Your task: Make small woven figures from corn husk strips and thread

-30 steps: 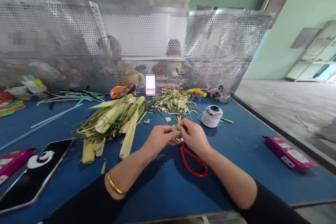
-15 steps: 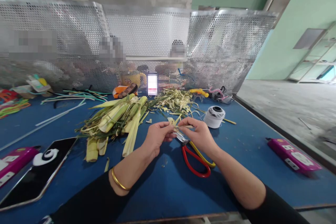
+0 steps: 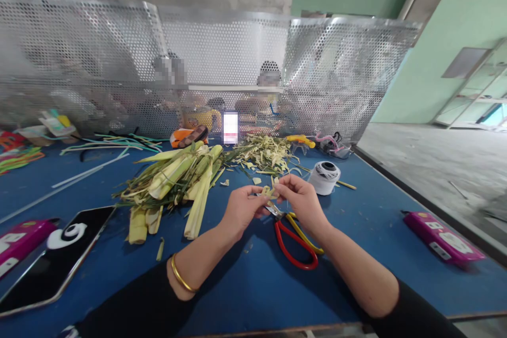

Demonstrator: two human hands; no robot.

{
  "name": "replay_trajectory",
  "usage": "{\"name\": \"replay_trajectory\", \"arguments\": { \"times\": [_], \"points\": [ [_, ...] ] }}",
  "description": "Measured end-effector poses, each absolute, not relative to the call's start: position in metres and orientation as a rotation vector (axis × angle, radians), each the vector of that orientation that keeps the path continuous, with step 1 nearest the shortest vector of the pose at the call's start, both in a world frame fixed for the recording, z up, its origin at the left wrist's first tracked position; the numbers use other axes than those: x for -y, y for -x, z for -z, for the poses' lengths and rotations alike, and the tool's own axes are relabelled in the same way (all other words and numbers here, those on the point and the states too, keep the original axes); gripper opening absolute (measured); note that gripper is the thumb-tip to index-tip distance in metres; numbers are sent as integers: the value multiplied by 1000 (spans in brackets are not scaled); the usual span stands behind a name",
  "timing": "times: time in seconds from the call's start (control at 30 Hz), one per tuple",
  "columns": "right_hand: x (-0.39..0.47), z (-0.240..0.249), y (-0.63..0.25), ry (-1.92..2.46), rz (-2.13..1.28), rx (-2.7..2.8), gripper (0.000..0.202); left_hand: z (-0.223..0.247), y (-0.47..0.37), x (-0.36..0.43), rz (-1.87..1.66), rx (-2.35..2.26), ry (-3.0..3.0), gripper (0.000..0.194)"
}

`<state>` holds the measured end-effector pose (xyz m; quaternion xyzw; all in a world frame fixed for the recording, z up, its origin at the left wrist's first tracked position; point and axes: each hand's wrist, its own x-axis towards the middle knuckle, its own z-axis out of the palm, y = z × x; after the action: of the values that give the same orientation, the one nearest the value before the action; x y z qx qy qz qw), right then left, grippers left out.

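Note:
My left hand (image 3: pixel 246 208) pinches a small pale green leaf piece (image 3: pixel 269 192) between thumb and fingers. Across from it, my right hand (image 3: pixel 300 196) has its fingertips closed on the right end of the same piece. Scissors (image 3: pixel 295 253) with one red and one yellow handle lie on the table just below the hands, their blades partly hidden by my left fingers. Left of my hands is a heap of green and cream husks or stalks (image 3: pixel 168 179). A white thread spool (image 3: pixel 324 178) stands close to the right of my right hand.
A blue table (image 3: pixel 245 296) holds a pile of shredded scraps (image 3: pixel 263 153), a lit phone (image 3: pixel 230 128), a dark tablet (image 3: pixel 59 259), a magenta case (image 3: pixel 441 237) at right and another at left. Behind stands a perforated metal screen (image 3: pixel 225 47), with people beyond it.
My fingers have shifted slightly around the leaf piece, which now looks looped or folded rather than stretched straight. A pale scrap near my hands has come into view. The scissors have barely moved.

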<state>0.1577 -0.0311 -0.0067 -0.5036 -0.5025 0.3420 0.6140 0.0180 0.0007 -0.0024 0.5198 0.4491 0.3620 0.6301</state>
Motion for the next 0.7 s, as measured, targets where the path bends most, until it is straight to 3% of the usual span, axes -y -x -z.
{"name": "replay_trajectory", "arguments": {
  "times": [0.17, 0.53, 0.7],
  "points": [
    [28, 13, -161, 1258, -759, 1221, 21, 6, -18, -2, -870, -1073, -1314, 19],
    [26, 22, -163, 1352, -842, 1242, 16, 11, -16, -4, -908, -1124, -1636, 4],
    [26, 23, -162, 1372, -862, 1206, 18, 14, -16, -2, -885, -1127, -1739, 6]
  ]
}}
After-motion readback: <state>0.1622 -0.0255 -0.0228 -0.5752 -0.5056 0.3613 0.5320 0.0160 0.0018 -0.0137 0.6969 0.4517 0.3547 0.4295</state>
